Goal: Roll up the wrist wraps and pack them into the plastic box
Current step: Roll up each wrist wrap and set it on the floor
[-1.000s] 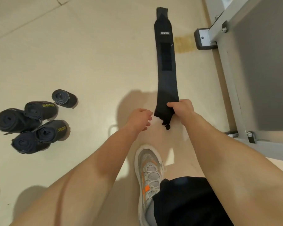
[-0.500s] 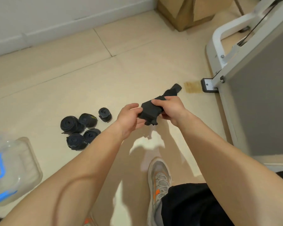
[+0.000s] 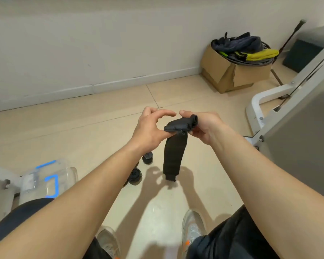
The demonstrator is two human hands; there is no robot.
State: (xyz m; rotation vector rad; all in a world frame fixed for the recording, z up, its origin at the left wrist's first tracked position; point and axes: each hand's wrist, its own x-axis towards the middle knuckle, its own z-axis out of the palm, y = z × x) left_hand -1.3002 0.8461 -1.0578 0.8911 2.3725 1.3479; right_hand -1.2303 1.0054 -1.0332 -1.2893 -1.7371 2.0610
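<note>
The right hand (image 3: 204,126) grips the half-rolled wrist wrap (image 3: 174,156); the left hand (image 3: 150,128), at its nine o'clock, is spread, thumb touching it.

A second earlier the wrist wrap (image 3: 174,157) had lain stretched flat along the floor (image 3: 82,128), its near end pinched by the right grip (image 3: 204,126). Half a second later it had been lifted clear and bunched between both grips. By now its upper end was rolled into a short coil held in the right grip, and the rest hung down with the tail toward the floor. The left grip (image 3: 150,128) had let go of the bunch, fingers arched above the coil and thumb under its end. The view had tipped upward, bringing a cardboard box (image 3: 232,75) and more of the plastic box (image 3: 49,180) into sight, and the left forearm came to cover part of the rolled wraps (image 3: 135,177).
</note>
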